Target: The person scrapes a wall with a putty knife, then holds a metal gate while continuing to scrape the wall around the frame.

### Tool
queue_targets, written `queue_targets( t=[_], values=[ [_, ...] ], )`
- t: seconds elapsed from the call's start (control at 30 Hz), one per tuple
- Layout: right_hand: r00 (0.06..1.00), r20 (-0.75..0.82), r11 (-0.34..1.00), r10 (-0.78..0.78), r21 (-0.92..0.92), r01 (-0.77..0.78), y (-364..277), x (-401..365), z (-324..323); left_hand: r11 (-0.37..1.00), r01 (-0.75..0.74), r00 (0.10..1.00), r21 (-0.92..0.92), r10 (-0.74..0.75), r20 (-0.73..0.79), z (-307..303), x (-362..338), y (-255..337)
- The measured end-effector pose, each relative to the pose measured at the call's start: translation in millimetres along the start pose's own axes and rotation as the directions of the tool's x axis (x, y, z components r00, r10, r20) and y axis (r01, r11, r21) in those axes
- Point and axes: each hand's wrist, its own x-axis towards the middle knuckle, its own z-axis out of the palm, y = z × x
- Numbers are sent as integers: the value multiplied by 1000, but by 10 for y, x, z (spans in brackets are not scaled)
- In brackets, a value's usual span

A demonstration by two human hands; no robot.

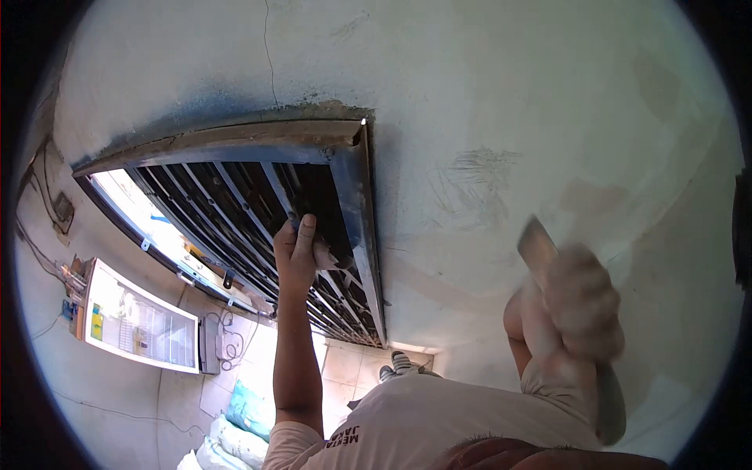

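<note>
My right hand (583, 301), smeared by motion, is closed around a putty knife (537, 244) in front of the pale wall. Its flat metal blade points up and to the left, and its handle is hidden in my fist. On the left, my left hand (296, 252) is raised in front of the dark metal grille (251, 204), thumb up and fingers curled. A small pale flat piece (335, 259) shows beside those fingers; I cannot make out what it is or whether my hand also touches a bar.
Cracks, patches and dark scuffs mark the plastered wall (486, 102). A metal frame (361, 204) edges the grille. To the left are a white glass-fronted cabinet (141, 317) and loose cables (233, 345). White sacks (227, 446) lie below, near the tiled floor (342, 363).
</note>
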Motion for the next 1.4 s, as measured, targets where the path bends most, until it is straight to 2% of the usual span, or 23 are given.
queue_targets(
  t=[0.07, 0.13, 0.17, 0.23, 0.3, 0.4, 0.43, 0.53, 0.67, 0.77, 0.87, 0.97, 1.07, 1.17, 1.2, 1.27, 1.33, 1.4],
  values=[
    [1000, 7, 997, -26, 79, 26, -140, -81, -60, 1000, 1, 1000, -15, -1, 4, -15, 6, -43],
    [974, 93, 973, 205, -124, -193, -93, -186, -58, 999, -7, 1000, -45, 7, 11, -21, 19, -88],
    [890, 77, 835, 449, -391, -388, -35, -269, -4, 999, 1, 1000, -43, -1, 8, -21, 18, -78],
    [821, 78, 754, 566, -451, -477, 110, -295, 70, 999, 20, 1000, -42, -20, 9, -7, 9, -34],
    [934, 177, 950, 310, -32, -310, 367, -224, 114, 999, 26, 999, -33, -25, 22, -10, 13, -26],
    [996, -1, 989, 92, 114, -92, 284, -323, 69, 999, 3, 1000, -37, -2, 6, -5, 6, -26],
    [1000, 13, 983, 24, 182, -26, 326, -311, 53, 999, -12, 1000, -41, 12, -3, 5, 8, -33],
    [979, 85, 969, 184, 150, -195, 625, -403, 3, 999, 1, 1000, -36, -1, 2, -26, 23, -98],
    [969, 69, 922, 238, 297, -247, 631, -362, -29, 999, 18, 1000, -51, -18, 9, -12, -7, -2],
    [947, 140, 896, 289, 310, -319, 633, -252, -63, 999, 4, 1000, -51, -4, 1, -2, 13, -20],
    [920, 123, 866, 372, 312, -392, 553, -88, -66, 999, -19, 1000, -49, 19, -13, 3, 15, -42],
    [960, 124, 901, 252, 332, -280, 384, 103, -91, 1000, -24, 1000, -14, 24, -12, 3, 13, -7],
    [993, 121, 974, 9, 222, -36, 157, 210, -81, 1000, -26, 1000, 16, 26, -4, -31, 19, -48],
    [996, 67, 982, -62, 184, 49, 49, 115, -100, 999, -30, 1000, 24, 30, -2, -43, 22, -79],
    [995, 102, 999, 0, -32, 3, 123, -42, -166, 999, -31, 1000, 29, 31, -3, -41, 21, -80],
    [966, 106, 969, 234, -101, -224, 406, -280, -84, 1000, -23, 999, 6, 23, -27, -7, 11, -32],
    [929, 123, 928, 350, 93, -362, 564, -318, 57, 999, -3, 998, -48, 0, -65, 83, -22, 93],
    [960, 143, 944, 240, 198, -265, 594, -312, 58, 998, -20, 998, -62, 17, -55, 59, 10, 11]
  ],
)
